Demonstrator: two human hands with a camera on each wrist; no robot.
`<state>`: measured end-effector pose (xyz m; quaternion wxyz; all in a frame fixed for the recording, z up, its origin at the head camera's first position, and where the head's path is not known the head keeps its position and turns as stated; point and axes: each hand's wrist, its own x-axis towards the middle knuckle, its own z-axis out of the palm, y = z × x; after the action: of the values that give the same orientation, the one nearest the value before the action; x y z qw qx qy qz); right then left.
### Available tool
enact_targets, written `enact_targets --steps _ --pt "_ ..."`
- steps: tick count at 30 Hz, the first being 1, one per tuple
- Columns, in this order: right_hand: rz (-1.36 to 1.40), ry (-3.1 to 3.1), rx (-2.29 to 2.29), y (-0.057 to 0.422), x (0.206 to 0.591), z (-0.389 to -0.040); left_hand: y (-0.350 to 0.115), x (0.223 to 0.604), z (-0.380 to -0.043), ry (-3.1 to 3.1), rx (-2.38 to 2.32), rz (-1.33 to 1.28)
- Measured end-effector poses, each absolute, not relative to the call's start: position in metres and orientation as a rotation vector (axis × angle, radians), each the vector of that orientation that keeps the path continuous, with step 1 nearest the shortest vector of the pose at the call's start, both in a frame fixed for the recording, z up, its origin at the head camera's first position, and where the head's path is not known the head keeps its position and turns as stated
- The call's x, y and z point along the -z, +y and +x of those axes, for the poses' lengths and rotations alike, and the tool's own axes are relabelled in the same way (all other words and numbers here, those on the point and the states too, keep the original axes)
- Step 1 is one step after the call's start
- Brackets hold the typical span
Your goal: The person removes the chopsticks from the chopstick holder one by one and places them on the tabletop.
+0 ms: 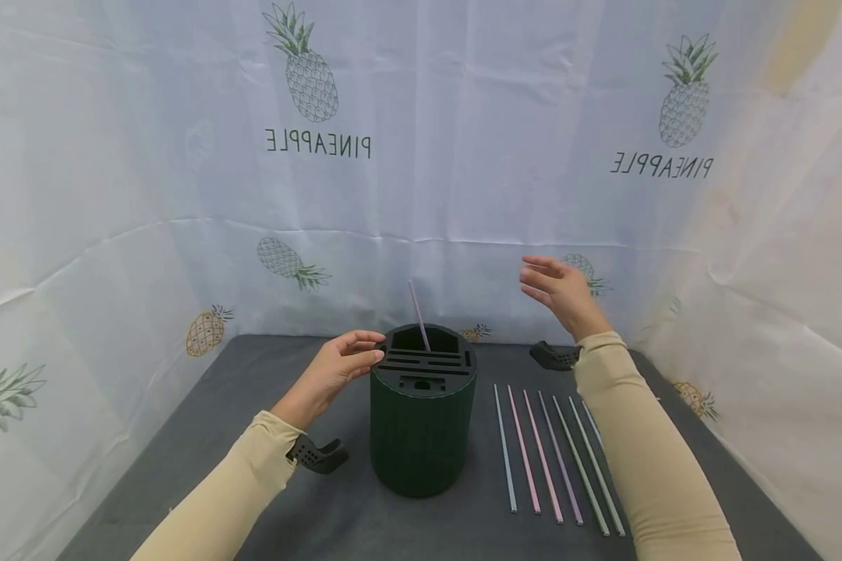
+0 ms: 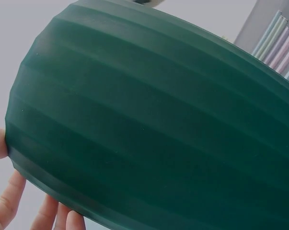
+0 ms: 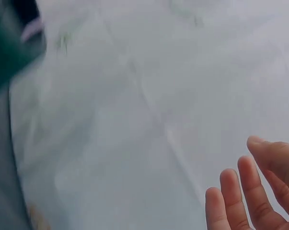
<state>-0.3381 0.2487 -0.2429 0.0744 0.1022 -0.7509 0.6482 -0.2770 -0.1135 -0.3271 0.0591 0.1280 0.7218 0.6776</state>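
Note:
A dark green, ribbed cylindrical holder stands upright on the table, its black top divided into a large rear opening and narrow slots. One thin purple stick leans out of the rear opening. At the holder's upper left edge, the fingertips of my left hand touch the rim; the left wrist view shows them against the ribbed side. My right hand hangs in the air, right of and higher than the holder, fingers extended and nothing held. The right wrist view also shows these spread fingers.
Several thin pastel sticks in blue, pink, purple and green lie side by side on the dark grey table, right of the holder and partly hidden by the right forearm. White cloth with pineapple prints closes off the back and sides.

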Motion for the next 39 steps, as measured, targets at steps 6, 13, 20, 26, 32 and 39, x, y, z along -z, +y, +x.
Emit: enact_targets --steps 6,13,20,26,32,39 --pt "0.541 -2.220 -2.059 0.194 0.222 -0.339 -0.114 0.328 -0.277 2.191 -2.051 0.389" --pt "0.686 -2.345 -2.069 0.146 0.221 -0.342 -0.113 0.328 -0.277 2.188 -2.057 0.379" --pt "0.687 -2.617 -1.957 0.125 0.227 -0.344 -0.113 0.328 -0.277 2.191 -2.047 0.376" --pt "0.693 -2.766 -1.884 0.119 0.230 -0.346 -0.113 0.328 -0.276 2.189 -2.053 0.372" --pt "0.682 -2.869 -1.802 0.116 0.230 -0.345 -0.113 0.327 -0.276 2.187 -2.060 0.367" --pt "0.689 -2.928 -1.734 0.115 0.233 -0.347 -0.112 0.326 -0.275 2.190 -2.066 0.363"
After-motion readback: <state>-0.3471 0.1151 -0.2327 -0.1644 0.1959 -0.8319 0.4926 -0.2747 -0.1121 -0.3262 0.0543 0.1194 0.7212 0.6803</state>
